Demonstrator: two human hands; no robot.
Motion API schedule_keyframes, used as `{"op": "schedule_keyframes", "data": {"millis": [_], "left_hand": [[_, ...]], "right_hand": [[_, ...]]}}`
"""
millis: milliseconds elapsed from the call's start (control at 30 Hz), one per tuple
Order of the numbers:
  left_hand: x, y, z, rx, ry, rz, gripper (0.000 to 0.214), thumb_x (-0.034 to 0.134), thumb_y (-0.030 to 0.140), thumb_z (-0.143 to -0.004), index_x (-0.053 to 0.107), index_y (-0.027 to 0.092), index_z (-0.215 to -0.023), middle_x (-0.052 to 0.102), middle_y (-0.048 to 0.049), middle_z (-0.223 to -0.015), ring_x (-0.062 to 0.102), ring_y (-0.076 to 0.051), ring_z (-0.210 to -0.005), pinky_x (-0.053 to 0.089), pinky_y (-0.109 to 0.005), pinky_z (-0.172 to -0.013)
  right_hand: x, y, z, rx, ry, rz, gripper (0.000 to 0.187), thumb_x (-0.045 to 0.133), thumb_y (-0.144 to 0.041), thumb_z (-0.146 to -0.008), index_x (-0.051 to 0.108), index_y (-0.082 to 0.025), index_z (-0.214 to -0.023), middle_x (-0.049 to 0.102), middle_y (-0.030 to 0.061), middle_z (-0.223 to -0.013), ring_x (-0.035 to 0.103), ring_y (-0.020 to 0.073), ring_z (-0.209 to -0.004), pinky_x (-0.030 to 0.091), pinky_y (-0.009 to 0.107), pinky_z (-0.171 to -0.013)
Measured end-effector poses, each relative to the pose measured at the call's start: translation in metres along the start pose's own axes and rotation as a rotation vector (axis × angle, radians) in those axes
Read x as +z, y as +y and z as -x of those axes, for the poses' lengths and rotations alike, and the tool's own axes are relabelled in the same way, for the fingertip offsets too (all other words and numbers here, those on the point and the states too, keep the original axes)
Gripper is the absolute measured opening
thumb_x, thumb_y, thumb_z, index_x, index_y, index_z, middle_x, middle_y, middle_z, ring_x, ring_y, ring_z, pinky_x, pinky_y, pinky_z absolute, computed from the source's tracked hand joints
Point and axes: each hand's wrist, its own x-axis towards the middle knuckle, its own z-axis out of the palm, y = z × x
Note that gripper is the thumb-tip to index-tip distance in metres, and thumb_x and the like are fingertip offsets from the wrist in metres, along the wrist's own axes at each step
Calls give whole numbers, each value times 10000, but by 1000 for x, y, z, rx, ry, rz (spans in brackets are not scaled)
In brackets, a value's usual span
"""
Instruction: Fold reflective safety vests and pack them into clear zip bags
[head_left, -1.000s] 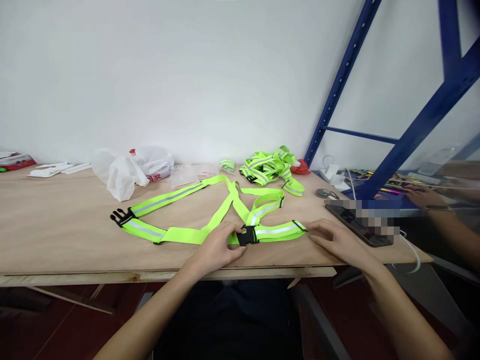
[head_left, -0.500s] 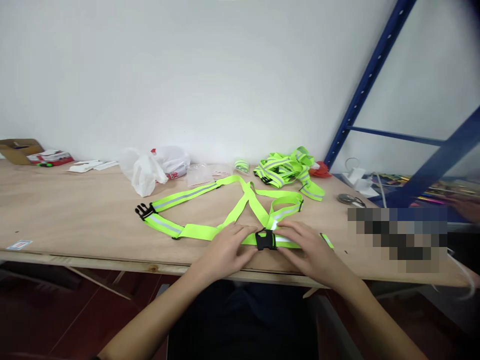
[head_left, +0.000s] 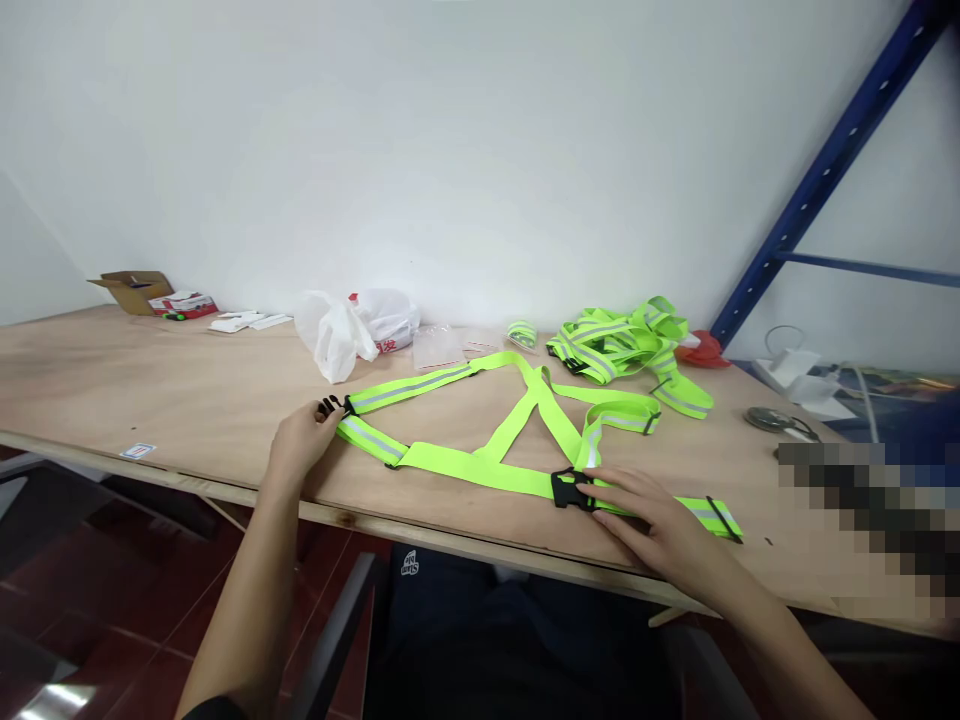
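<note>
A bright yellow-green reflective harness (head_left: 480, 467) with silver stripes lies spread on the wooden table. At its left end, my left hand (head_left: 301, 437) is closed on a black pronged buckle end (head_left: 334, 404), partly hidden by the fingers. My right hand (head_left: 652, 515) rests by the black socket buckle (head_left: 568, 489) near the table's front edge. Its fingers and thumb hold the buckle's right side and the strap beside it. A strap end with a black slider (head_left: 724, 518) sticks out beyond the right hand.
Behind the harness lie a heap of similar straps (head_left: 611, 345), white plastic bags (head_left: 337, 335) and clear packets (head_left: 439, 346). An opened carton (head_left: 135, 291) stands far left. A blue metal frame (head_left: 825, 180) rises at right, near a tape-like roll (head_left: 769, 419).
My left hand has left the socket buckle and moved left to the pronged end. The right hand stays at the socket buckle. The view has shifted left.
</note>
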Motion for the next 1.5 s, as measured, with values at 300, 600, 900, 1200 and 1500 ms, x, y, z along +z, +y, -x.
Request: {"op": "schedule_keyframes", "data": {"millis": [300, 600, 900, 1200, 1500], "left_hand": [[-22, 28, 11, 122, 304, 190, 284, 572, 485, -837, 530, 221, -744, 662, -25, -699, 630, -211, -674, 398, -273, -605], [-50, 101, 16, 371, 566, 332, 156, 663, 348, -850, 607, 203, -836, 656, 9, -730, 611, -161, -665, 438, -254, -656], [46, 196, 126, 1090, -27, -9, 146, 621, 324, -957, 627, 192, -896, 677, -47, -854, 646, -206, -793, 457, -290, -670], [51, 156, 135, 1149, -214, 116, 288, 591, 379, -978, 664, 215, -1203, 663, -94, -1154, 624, -259, -1077, 502, -406, -936], [54, 153, 129, 1098, -180, 182, 322, 552, 318, -987, 618, 224, -1288, 637, -127, -1294, 567, -283, -1253, 341, -560, -1174]], "right_hand": [[2, -1, 1, 25, 12, -32, 323, 545, -403, -973, 751, -280, -1190, 691, 104, -1289, 635, 286, -1219, 537, 477, -1024], [3, -2, 2, 33, 14, -7, 321, 542, -354, -968, 741, -273, -1206, 696, 105, -1283, 642, 291, -1210, 535, 509, -1023], [3, -3, 2, 35, 38, -38, 312, 562, -313, -958, 736, -264, -1213, 689, 96, -1299, 630, 271, -1231, 525, 474, -1044], [8, -1, 4, 47, 71, -47, 295, 566, -338, -956, 746, -268, -1179, 696, 97, -1281, 630, 270, -1221, 527, 464, -1035], [2, -10, 5, 92, 94, 43, 246, 564, -353, -952, 718, -255, -1118, 638, 127, -1277, 632, 278, -1174, 552, 438, -969]]}}
